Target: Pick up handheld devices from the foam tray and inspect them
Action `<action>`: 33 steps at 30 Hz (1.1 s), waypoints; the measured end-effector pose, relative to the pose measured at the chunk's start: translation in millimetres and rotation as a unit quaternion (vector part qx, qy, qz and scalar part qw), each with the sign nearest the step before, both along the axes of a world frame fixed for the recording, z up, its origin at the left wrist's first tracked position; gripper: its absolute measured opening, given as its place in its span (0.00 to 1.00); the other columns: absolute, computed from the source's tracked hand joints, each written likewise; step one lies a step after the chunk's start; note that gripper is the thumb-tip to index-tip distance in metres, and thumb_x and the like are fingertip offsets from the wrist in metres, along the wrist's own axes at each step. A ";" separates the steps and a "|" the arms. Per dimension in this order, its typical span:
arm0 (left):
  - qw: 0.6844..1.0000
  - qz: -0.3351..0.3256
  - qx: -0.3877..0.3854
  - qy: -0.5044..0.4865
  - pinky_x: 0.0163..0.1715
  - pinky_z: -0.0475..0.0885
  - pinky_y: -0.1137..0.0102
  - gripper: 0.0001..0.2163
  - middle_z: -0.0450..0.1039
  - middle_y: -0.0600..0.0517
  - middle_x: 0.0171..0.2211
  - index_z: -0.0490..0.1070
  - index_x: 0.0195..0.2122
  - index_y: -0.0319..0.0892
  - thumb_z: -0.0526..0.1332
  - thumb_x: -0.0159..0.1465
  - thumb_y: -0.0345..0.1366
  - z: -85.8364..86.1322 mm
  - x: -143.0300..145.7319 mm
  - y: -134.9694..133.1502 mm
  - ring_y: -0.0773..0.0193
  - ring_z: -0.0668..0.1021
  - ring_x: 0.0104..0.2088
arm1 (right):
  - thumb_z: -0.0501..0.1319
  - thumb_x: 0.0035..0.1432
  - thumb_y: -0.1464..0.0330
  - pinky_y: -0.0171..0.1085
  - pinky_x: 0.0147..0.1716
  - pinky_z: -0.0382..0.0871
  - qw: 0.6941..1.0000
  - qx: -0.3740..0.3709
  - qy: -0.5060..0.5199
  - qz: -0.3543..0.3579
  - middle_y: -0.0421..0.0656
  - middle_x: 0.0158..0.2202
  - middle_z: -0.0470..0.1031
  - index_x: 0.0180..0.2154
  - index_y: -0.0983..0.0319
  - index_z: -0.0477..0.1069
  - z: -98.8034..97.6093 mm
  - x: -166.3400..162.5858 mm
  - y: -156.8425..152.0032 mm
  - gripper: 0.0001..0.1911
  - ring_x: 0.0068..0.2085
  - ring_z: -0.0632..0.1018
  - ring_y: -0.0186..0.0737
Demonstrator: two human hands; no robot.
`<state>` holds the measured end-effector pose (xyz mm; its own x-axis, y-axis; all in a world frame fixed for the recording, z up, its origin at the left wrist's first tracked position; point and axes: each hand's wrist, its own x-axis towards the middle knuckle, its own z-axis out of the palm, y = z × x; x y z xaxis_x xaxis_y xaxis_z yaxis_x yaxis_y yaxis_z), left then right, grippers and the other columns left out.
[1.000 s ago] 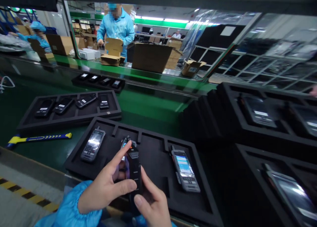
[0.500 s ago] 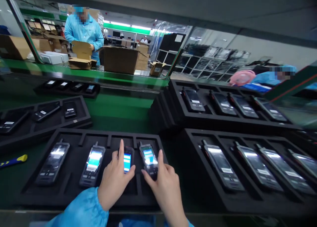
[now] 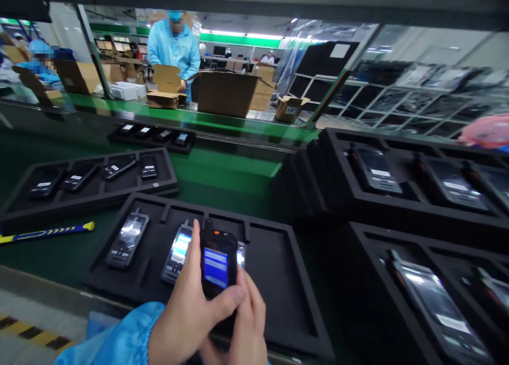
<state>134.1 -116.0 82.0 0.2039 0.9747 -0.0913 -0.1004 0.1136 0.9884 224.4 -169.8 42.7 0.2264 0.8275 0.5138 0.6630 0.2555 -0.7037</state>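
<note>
A black handheld radio with a lit blue screen and an orange button on top is raised over the foam tray. My left hand is closed on it, thumb across its lower front. Close against it, my right hand is closed around a second handheld radio, mostly hidden behind the first; only a bright strip of its screen shows. Two grey handheld radios, one dark-screened and one lit, lie in the tray's left slots. The rightmost slot holds nothing.
Another foam tray of radios lies behind left, beside a yellow-blue tool handle. A smaller tray sits farther back. Stacked trays and another tray stand right. A co-worker handles cardboard boxes beyond the frame.
The radios from the two right slots have been lifted and brought together in my hands. My right hand moved left beside my left hand. The camera view has turned leftward.
</note>
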 end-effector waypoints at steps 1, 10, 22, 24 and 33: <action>1.000 0.022 -0.006 -0.017 0.62 0.57 0.57 0.49 0.53 0.44 0.65 0.32 0.68 0.50 0.68 0.56 0.44 2.9 -6.8 2.4 0.49 0.62 0.62 | 0.53 0.63 0.62 0.45 0.49 0.72 0.999 0.009 0.027 0.040 0.48 0.61 0.59 0.66 0.52 0.41 0.2 -7.6 -2.2 0.34 0.58 0.69 0.52; 0.993 0.061 -0.026 -0.101 0.62 0.57 0.62 0.42 0.54 0.45 0.65 0.43 0.67 0.44 0.64 0.58 0.51 8.4 -45.2 9.4 0.50 0.59 0.64 | 0.61 0.61 0.67 0.31 0.39 0.71 0.970 0.058 0.161 0.175 0.42 0.43 0.69 0.45 0.55 0.72 20.0 -16.3 6.7 0.09 0.41 0.74 0.36; 0.990 0.005 0.016 -0.143 0.58 0.62 0.71 0.35 0.61 0.46 0.62 0.45 0.66 0.44 0.62 0.63 0.41 4.4 -53.5 0.2 0.58 0.66 0.61 | 0.62 0.60 0.72 0.29 0.38 0.71 0.966 0.050 0.153 0.202 0.40 0.37 0.72 0.44 0.53 0.74 35.4 -15.1 12.4 0.12 0.39 0.75 0.34; 0.990 -0.001 0.009 -0.144 0.57 0.64 0.70 0.34 0.62 0.46 0.62 0.44 0.66 0.44 0.61 0.64 0.41 4.1 -53.9 -2.1 0.58 0.68 0.59 | 0.65 0.56 0.72 0.28 0.38 0.73 0.961 0.026 0.174 0.212 0.40 0.38 0.74 0.45 0.53 0.73 33.9 -11.3 15.0 0.15 0.39 0.76 0.34; 0.993 0.056 -0.009 -0.099 0.57 0.63 0.68 0.38 0.63 0.48 0.61 0.39 0.67 0.51 0.62 0.63 0.45 12.4 -53.6 -7.7 0.57 0.68 0.58 | 0.65 0.56 0.58 0.35 0.50 0.71 0.888 -0.143 0.385 0.206 0.43 0.52 0.72 0.49 0.51 0.74 23.6 -20.5 9.8 0.18 0.50 0.76 0.41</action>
<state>80.4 -123.7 94.4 0.1094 0.9910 -0.0775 -0.3056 0.1077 0.9460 203.9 -159.9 66.2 0.0682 0.9933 0.0931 -0.1513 0.1025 -0.9832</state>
